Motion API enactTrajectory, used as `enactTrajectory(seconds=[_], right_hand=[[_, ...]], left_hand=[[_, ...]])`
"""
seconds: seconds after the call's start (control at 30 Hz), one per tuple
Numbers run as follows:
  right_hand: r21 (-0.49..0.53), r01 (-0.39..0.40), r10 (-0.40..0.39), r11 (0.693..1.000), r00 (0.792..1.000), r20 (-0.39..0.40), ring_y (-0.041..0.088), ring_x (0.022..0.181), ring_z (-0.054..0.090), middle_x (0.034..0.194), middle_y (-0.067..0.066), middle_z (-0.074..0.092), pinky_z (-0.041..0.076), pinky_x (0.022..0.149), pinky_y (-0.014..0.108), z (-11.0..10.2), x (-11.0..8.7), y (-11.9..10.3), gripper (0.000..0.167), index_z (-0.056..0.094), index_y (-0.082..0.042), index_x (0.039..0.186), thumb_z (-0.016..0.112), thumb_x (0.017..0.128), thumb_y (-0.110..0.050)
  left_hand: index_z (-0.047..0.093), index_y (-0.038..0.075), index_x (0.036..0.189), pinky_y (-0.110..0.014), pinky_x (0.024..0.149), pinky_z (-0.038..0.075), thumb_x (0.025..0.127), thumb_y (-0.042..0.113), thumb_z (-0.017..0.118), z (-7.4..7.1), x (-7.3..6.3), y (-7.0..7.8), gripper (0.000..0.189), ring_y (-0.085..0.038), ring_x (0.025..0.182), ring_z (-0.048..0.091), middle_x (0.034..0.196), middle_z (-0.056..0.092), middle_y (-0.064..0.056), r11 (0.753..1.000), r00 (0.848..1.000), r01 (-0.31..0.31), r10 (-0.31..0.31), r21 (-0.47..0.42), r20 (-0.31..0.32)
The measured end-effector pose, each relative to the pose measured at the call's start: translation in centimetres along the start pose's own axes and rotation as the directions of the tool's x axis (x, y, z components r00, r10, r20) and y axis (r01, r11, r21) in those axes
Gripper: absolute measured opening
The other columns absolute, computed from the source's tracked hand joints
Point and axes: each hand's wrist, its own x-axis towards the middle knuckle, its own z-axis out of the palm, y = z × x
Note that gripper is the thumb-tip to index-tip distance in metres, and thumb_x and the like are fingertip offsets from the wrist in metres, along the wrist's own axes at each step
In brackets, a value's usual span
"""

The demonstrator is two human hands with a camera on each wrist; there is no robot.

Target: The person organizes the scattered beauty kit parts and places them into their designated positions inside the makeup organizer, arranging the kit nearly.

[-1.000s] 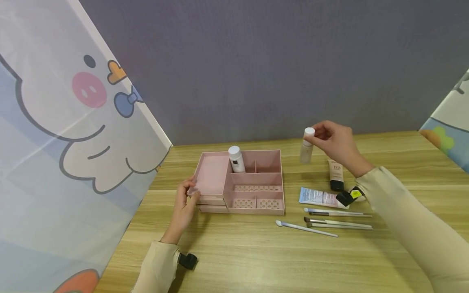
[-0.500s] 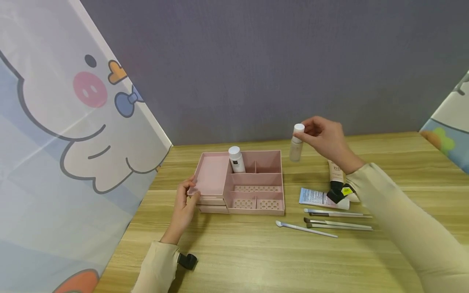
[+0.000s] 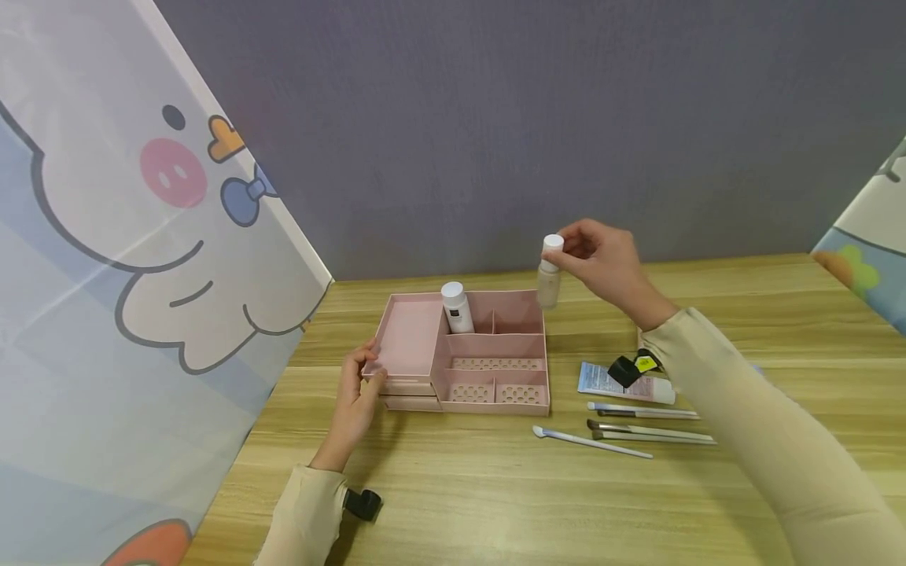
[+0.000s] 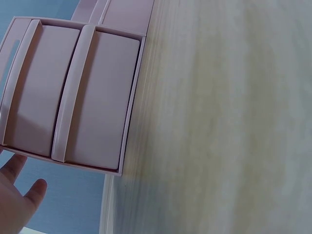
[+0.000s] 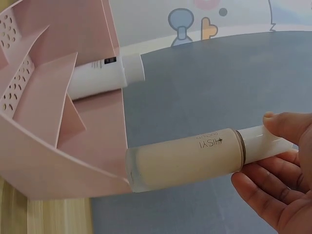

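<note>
Behind the pink organizer (image 3: pixel 406 338), a grey wall (image 3: pixel 453 157); beneath it, a wood-grain table (image 3: pixel 453 503); to its left, a cartoon-printed panel (image 3: pixel 106 196). At the organizer's left front corner, a left hand (image 3: pixel 359 393) with thumb and fingers apart, touching the side. By its right rear corner, a right hand (image 3: pixel 602 263), clamped by thumb and fingertips on the white cap (image 3: pixel 553 244) of a cream-coloured bottle (image 3: pixel 548 288), held nearly upright. Bottle base overlapping that corner in the head view; contact with the rim not determinable. Inside the organizer's rear row, beside the raised flat top, a white bottle (image 3: pixel 458 313). Right of the organizer, a blue-and-pink tube (image 3: pixel 600 380) lying flat and, farther forward, four brushes (image 3: pixel 658 431) in two pairs. Off its right front corner, a single pale brush (image 3: pixel 591 442).
</note>
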Motion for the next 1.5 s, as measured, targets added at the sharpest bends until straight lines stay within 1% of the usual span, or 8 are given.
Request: enactTrajectory(seconds=[0.2, 0.47, 0.67, 0.9, 0.93, 1.23, 1.5], right_hand=[[0.014, -0.005, 0.004, 1.0, 1.0, 0.026, 0.001, 0.07, 0.061, 0.088, 0.016, 0.071, 0.046, 0.063, 0.016, 1.2, 0.2, -0.2, 0.022, 0.067, 0.002, 0.099, 0.079, 0.086, -0.012], [0.054, -0.006, 0.003, 0.999, 0.999, 0.053, 0.015, 0.071, 0.064, 0.088, 0.013, 0.071, 0.048, 0.063, 0.019, 3.0, 0.4, -0.6, 0.022, 0.068, 0.002, 0.098, 0.08, 0.085, -0.01], [0.086, -0.025, 0.019, 0.996, 0.998, 0.068, 0.015, 0.072, 0.063, 0.087, 0.013, 0.071, 0.048, 0.063, 0.019, 4.2, 0.4, -0.8, 0.021, 0.068, 0.002, 0.098, 0.079, 0.085, -0.009], [0.138, -0.025, 0.015, 0.99, 0.997, 0.077, 0.017, 0.071, 0.063, 0.087, 0.014, 0.072, 0.048, 0.062, 0.018, 5.5, 0.5, -0.9, 0.021, 0.068, 0.002, 0.097, 0.08, 0.083, -0.007], [0.141, -0.028, 0.017, 0.99, 0.997, 0.081, 0.017, 0.072, 0.064, 0.087, 0.014, 0.072, 0.048, 0.062, 0.019, 5.7, 0.5, -0.9, 0.021, 0.068, 0.002, 0.097, 0.08, 0.083, -0.007], [0.123, -0.037, 0.024, 0.992, 0.994, 0.106, 0.023, 0.076, 0.066, 0.09, 0.013, 0.072, 0.051, 0.068, 0.026, 7.4, 0.3, -1.0, 0.023, 0.067, 0.001, 0.1, 0.079, 0.085, -0.01], [0.133, -0.029, 0.017, 0.991, 0.995, 0.093, 0.024, 0.075, 0.067, 0.089, 0.013, 0.072, 0.051, 0.067, 0.027, 8.7, 0.0, -0.8, 0.022, 0.067, 0.002, 0.099, 0.079, 0.085, -0.01]], left_hand=[[0.04, -0.01, 0.113, -0.015, 0.103, 0.024, 0.096, -0.005, 0.049, 0.0, 0.0, 0.0, 0.02, -0.041, 0.142, 0.027, 0.147, 0.038, -0.028, 1.0, 1.0, -0.004, 0.004, -0.004, -0.002], [0.04, -0.01, 0.114, -0.015, 0.101, 0.025, 0.096, -0.005, 0.048, 0.1, 0.0, 0.0, 0.02, -0.041, 0.142, 0.027, 0.148, 0.038, -0.028, 1.0, 1.0, -0.006, 0.006, -0.005, 0.001], [0.04, -0.009, 0.114, -0.015, 0.101, 0.026, 0.097, -0.004, 0.048, 0.1, 0.0, -0.1, 0.02, -0.041, 0.142, 0.026, 0.148, 0.038, -0.027, 1.0, 1.0, -0.002, 0.002, 0.001, 0.001], [0.041, -0.008, 0.114, -0.016, 0.095, 0.029, 0.097, -0.005, 0.048, 0.2, 0.1, 0.0, 0.019, -0.041, 0.142, 0.027, 0.149, 0.037, -0.026, 1.0, 1.0, 0.006, -0.006, -0.005, -0.001], [0.041, -0.008, 0.114, -0.016, 0.096, 0.028, 0.097, -0.005, 0.048, 0.2, 0.1, 0.0, 0.019, -0.041, 0.142, 0.027, 0.149, 0.037, -0.026, 1.0, 1.0, 0.006, -0.006, -0.005, 0.0], [0.04, -0.01, 0.114, -0.015, 0.103, 0.024, 0.097, -0.004, 0.048, 0.0, 0.1, 0.0, 0.02, -0.042, 0.142, 0.026, 0.147, 0.037, -0.027, 1.0, 1.0, -0.017, 0.017, -0.013, 0.003], [0.039, -0.011, 0.113, -0.016, 0.097, 0.027, 0.097, -0.004, 0.048, 0.0, 0.1, -0.1, 0.02, -0.044, 0.142, 0.026, 0.148, 0.037, -0.029, 1.0, 1.0, -0.012, 0.012, -0.003, 0.006]])
